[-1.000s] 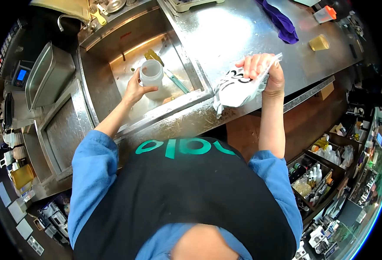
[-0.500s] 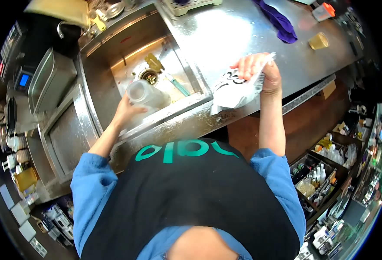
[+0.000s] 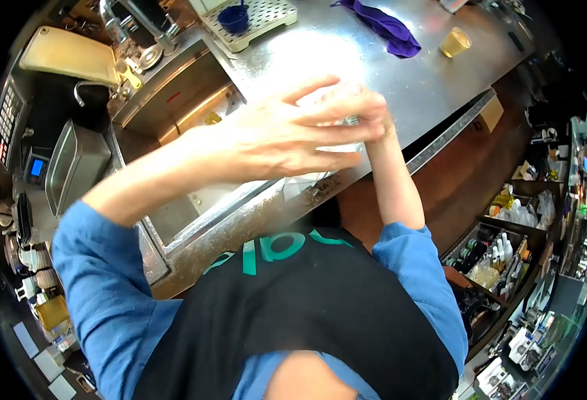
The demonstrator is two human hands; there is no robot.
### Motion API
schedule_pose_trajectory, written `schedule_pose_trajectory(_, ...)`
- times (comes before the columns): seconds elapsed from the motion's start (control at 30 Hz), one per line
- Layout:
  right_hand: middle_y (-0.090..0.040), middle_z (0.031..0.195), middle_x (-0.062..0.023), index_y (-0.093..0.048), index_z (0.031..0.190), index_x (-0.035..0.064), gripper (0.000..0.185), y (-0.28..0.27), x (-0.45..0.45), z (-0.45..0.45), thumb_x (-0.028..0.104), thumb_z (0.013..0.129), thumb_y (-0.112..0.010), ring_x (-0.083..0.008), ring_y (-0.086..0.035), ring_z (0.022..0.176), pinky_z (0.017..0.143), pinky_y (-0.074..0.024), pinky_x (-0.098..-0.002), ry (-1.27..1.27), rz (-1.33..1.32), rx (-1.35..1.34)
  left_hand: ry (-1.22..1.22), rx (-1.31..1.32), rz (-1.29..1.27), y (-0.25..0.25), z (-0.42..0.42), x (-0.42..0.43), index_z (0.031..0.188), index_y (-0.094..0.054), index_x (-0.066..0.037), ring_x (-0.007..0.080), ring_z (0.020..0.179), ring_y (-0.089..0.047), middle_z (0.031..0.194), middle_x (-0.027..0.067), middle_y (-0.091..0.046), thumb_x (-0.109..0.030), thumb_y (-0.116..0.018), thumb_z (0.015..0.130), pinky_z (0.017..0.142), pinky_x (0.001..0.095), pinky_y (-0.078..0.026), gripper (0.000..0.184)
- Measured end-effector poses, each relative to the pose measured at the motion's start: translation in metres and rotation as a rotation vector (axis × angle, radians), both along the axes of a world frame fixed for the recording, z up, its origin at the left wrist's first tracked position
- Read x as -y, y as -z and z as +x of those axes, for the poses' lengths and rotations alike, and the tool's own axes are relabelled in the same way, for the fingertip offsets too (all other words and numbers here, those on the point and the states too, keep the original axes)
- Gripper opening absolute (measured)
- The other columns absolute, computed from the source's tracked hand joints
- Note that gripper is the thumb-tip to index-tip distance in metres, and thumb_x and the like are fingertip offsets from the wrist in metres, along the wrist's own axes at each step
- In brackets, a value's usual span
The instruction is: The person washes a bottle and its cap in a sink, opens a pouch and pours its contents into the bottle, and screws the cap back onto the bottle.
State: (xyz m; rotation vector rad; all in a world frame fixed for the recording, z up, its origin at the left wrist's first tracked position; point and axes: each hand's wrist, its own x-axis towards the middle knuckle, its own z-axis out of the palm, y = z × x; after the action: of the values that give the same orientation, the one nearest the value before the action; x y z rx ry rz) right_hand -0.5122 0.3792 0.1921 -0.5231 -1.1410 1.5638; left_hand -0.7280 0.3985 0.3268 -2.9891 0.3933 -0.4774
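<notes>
My left hand (image 3: 283, 137) stretches across in front of my right hand with its fingers spread apart, holding nothing that I can see. Behind it, my right hand (image 3: 375, 117) is closed on a white plastic bag (image 3: 301, 185). Most of the bag and the right fingers are hidden by the left hand. The bag's lower part shows over the sink's front corner. My left forearm covers much of the metal sink (image 3: 167, 100), where a bit of a yellowish utensil (image 3: 212, 118) peeks out.
On the steel counter (image 3: 407, 93) lie a purple cloth (image 3: 383, 27) and a small yellowish cup (image 3: 455, 43). A white perforated tray (image 3: 260, 23) holds a dark blue cup (image 3: 233, 19). A faucet (image 3: 143, 23) and cutting board (image 3: 70, 55) stand behind the sink.
My left hand has let go of the clear plastic container in the sink and moved up and right, over the bag. My right hand has shifted slightly left with the bag.
</notes>
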Motion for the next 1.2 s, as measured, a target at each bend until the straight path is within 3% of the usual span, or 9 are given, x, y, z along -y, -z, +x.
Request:
schedule_pose_trajectory(0.23,-0.067,0.099,-0.0089,-0.066,0.106,-0.0012,0.033,-0.016,0.002,0.001,0.026,0.086,-0.061,-0.0163,-0.063,0.089,0.083,-0.0485,-0.0292,0.084,0.099,0.236,0.156,-0.095,0.015,-0.015,0.021,-0.016,0.088,-0.063,-0.002,0.0289,0.116,-0.051,0.097,0.0065,-0.061,-0.012,-0.063,0.064,0.104,0.0515,-0.038,0.025)
schedule_pose_trajectory(0.4,-0.062,0.105,-0.0140,-0.057,0.114,-0.0052,0.060,-0.025,0.075,-0.022,0.048,0.087,-0.059,-0.0231,-0.060,0.098,0.085,-0.0465,-0.0343,1.042,0.260,0.319,0.043,-0.064,-0.025,-0.020,0.023,-0.009,0.085,-0.062,-0.002,0.0215,0.095,-0.056,0.077,0.0034,-0.057,-0.010,-0.060,0.064,0.106,0.0507,-0.036,0.023)
schedule_pose_trajectory(0.5,-0.057,0.113,-0.0204,-0.054,0.117,-0.0043,0.079,-0.013,0.137,-0.044,0.061,0.075,-0.065,-0.0339,-0.057,0.103,0.089,-0.0446,-0.0411,1.109,0.452,0.750,0.011,-0.103,-0.022,-0.026,0.028,-0.004,0.076,-0.059,-0.003,0.0194,0.074,-0.052,0.066,0.0031,-0.049,-0.008,-0.059,0.065,0.106,0.0523,-0.034,0.013)
schedule_pose_trajectory(0.67,-0.056,0.121,-0.0198,-0.051,0.122,-0.0042,0.080,-0.015,0.142,-0.081,0.040,0.064,-0.084,-0.0331,-0.055,0.108,0.091,-0.0430,-0.0442,1.174,0.311,0.669,-0.026,-0.052,-0.035,-0.020,0.038,0.014,0.067,-0.058,-0.006,0.0199,0.069,-0.051,0.057,0.0040,-0.046,-0.008,-0.057,0.063,0.107,0.0544,-0.031,0.004)
schedule_pose_trajectory(0.83,-0.064,0.112,-0.0135,-0.061,0.113,-0.0008,0.040,-0.044,0.135,-0.074,0.004,0.075,-0.071,-0.0282,-0.060,0.099,0.086,-0.0472,-0.0336,1.193,0.322,0.676,-0.064,0.027,-0.101,-0.023,0.041,0.028,0.066,-0.059,-0.003,0.0215,0.074,-0.054,0.054,0.0058,-0.050,-0.004,-0.059,0.063,0.110,0.0536,-0.026,0.004)
schedule_pose_trajectory(0.93,-0.064,0.112,-0.0133,-0.063,0.110,0.0008,0.030,-0.033,0.135,-0.073,0.002,0.080,-0.065,-0.0268,-0.060,0.100,0.085,-0.0481,-0.0336,1.165,0.367,0.593,-0.126,0.181,-0.229,-0.011,0.032,0.034,0.070,-0.060,-0.004,0.0219,0.080,-0.057,0.059,0.0062,-0.056,-0.002,-0.060,0.068,0.110,0.0529,-0.026,0.002)
schedule_pose_trajectory(1.0,-0.064,0.108,-0.0157,-0.066,0.103,0.0014,0.025,-0.029,0.137,-0.077,-0.006,0.083,-0.053,-0.0253,-0.061,0.098,0.083,-0.0490,-0.0338,1.169,0.363,0.481,-0.319,0.356,-0.290,-0.020,0.004,0.042,0.090,-0.067,-0.007,0.0266,0.100,-0.060,0.087,0.0072,-0.069,-0.009,-0.066,0.077,0.107,0.0518,-0.030,0.013)
schedule_pose_trajectory(1.1,-0.065,0.103,-0.0141,-0.063,0.094,-0.0021,0.016,-0.017,0.136,-0.081,0.005,0.091,-0.049,-0.0193,-0.059,0.096,0.085,-0.0479,-0.0324,1.265,0.227,0.365,-0.608,0.845,-0.323,-0.008,-0.079,0.023,0.102,-0.064,0.000,0.0270,0.099,-0.060,0.102,0.0137,-0.066,-0.006,-0.063,0.082,0.096,0.0418,-0.043,0.021)
schedule_pose_trajectory(1.2,-0.064,0.103,-0.0124,-0.062,0.104,-0.0049,0.028,-0.020,0.129,-0.089,0.019,0.097,-0.048,-0.0179,-0.058,0.095,0.086,-0.0468,-0.0334,1.289,0.136,0.185,-1.280,0.846,-0.764,0.062,-0.195,-0.001,0.109,-0.061,-0.003,0.0211,0.093,-0.062,0.099,0.0116,-0.066,-0.004,-0.062,0.081,0.081,0.0307,-0.049,0.028)
